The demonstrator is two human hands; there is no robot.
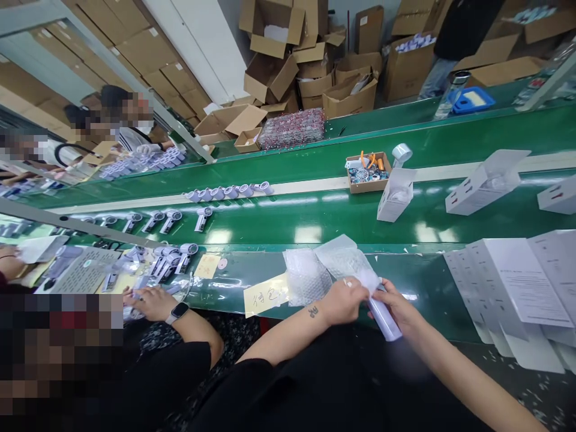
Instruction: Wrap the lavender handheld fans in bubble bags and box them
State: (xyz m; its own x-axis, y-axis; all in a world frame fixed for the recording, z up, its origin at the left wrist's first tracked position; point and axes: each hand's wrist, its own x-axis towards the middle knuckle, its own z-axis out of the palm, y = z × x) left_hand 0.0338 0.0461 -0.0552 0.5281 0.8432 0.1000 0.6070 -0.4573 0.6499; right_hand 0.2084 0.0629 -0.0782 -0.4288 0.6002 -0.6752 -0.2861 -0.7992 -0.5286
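Note:
My right hand is closed around a pale lavender handheld fan, its smooth handle pointing down toward me. At the fan's upper end, my left hand is closed with its fingertips at the mouth of a clear bubble-wrap bag. That bag stretches away to the upper left on the green bench. The fan's head is partly hidden by the fingers and the clear wrap. Another bubble-wrap bag lies flat beside it, partly over a yellow handwritten card.
White folded boxes stand at right. Open white boxes and a small carton of parts sit on the green conveyor. Several fans lie at left, near a co-worker's hand. Cardboard cartons fill the back.

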